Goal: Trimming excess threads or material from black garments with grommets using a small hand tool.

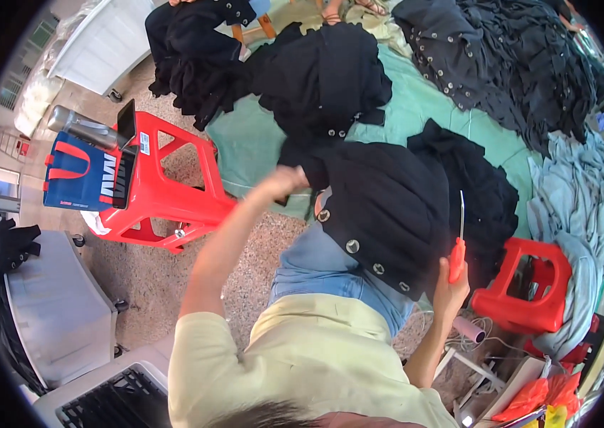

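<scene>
Across my lap lies a black garment (pixel 394 192) with round metal snaps along its near edge. My left hand (pixel 286 184) is at its left side, beside a dark sleeve-like end, and motion smears the fingers. To the right, my right hand (pixel 452 287) is closed around a red-handled tool (pixel 457 258) whose thin metal shaft points up and away. The tool is held apart from the cloth, near the garment's right edge. Whether the shaft is a single blade or a pair is too small to tell.
More black garments lie in heaps (pixel 320 71) on a green sheet (pixel 430 107), with grey clothes (pixel 573 192) at right. A red stool (pixel 166 192) at left bears a blue bag (pixel 77 175) and a metal flask (pixel 80 125). Another red stool (pixel 530 307) stands right. Someone sits far left.
</scene>
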A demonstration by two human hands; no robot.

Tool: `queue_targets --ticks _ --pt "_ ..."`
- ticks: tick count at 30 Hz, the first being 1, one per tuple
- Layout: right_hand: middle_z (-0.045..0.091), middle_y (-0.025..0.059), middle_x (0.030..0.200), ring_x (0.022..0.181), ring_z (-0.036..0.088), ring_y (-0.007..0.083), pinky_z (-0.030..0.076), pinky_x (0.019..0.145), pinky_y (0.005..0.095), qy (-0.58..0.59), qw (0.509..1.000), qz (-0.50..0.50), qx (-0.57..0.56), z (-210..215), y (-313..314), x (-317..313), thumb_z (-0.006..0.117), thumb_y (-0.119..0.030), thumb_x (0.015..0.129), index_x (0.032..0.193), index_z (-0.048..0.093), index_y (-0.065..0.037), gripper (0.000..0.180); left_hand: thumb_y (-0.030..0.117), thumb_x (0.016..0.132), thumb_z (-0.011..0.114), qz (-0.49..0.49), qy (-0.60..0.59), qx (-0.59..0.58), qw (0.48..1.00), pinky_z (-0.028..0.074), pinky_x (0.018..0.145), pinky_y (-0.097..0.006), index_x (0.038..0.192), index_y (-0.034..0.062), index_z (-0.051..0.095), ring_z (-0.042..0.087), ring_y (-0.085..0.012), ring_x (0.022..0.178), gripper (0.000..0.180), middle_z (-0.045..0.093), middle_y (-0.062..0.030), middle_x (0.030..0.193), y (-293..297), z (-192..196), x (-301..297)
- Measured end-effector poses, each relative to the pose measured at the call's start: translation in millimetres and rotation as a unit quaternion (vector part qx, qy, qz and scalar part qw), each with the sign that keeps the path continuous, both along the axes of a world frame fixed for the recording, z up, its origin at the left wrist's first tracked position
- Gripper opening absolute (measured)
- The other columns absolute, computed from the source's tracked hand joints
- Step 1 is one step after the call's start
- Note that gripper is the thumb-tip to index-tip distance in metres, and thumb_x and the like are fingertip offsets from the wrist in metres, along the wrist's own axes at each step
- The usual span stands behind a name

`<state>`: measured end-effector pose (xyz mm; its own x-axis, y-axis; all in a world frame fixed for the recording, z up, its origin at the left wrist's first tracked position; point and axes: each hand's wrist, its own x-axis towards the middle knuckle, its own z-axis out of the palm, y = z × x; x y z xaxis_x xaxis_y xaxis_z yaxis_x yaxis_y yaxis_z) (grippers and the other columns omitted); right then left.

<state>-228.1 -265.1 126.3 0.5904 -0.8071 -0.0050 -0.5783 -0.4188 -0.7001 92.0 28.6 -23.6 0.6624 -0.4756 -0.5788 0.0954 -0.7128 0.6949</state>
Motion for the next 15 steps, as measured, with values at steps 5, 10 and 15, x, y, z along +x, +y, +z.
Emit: queue_targets --ticks 5,10,15 --pt "0.058 0.0154 0.093 0.084 0.059 0.0278 0.046 0.076 0.0358 -0.01 0.996 0.028 -0.09 -23 -1 -15 0.068 -0.023 0.084 0.105 0.058 0.0 0.033 0.048 0.089 0.057 0.265 0.18 -0.234 0.918 0.043 0.086 -0.028 0.111 0.0058 0.061 0.057 -0.0139 0.09 0.048 0.062 -0.0015 0.098 -45 38 -135" --pt "0.06 0.0155 0.085 0.076 0.059 0.0269 0.047 0.071 0.0352 -0.035 0.998 0.051 -0.024 -14 16 -13 0.067 -0.022 0.086 0.104 0.059 0.0 0.03 0.022 0.091 0.06 0.275 0.111 -0.367 0.882 0.043 0.088 -0.028 0.106 0.0059 0.061 0.057 -0.011 0.094 0.022 0.062 0.0011 0.1 -40 58 -147" --pt "0.062 0.0169 0.075 0.064 0.06 0.0253 0.048 0.063 0.0321 -0.018 0.976 0.179 0.126 6 43 -8 0.073 -0.022 0.08 0.099 0.062 -0.001 0.03 0.028 0.094 0.053 0.327 0.259 -0.6 0.683 0.047 0.089 -0.038 0.098 0.0064 0.061 0.062 -0.0205 0.099 0.023 0.065 -0.0077 0.105 -25 74 -117"
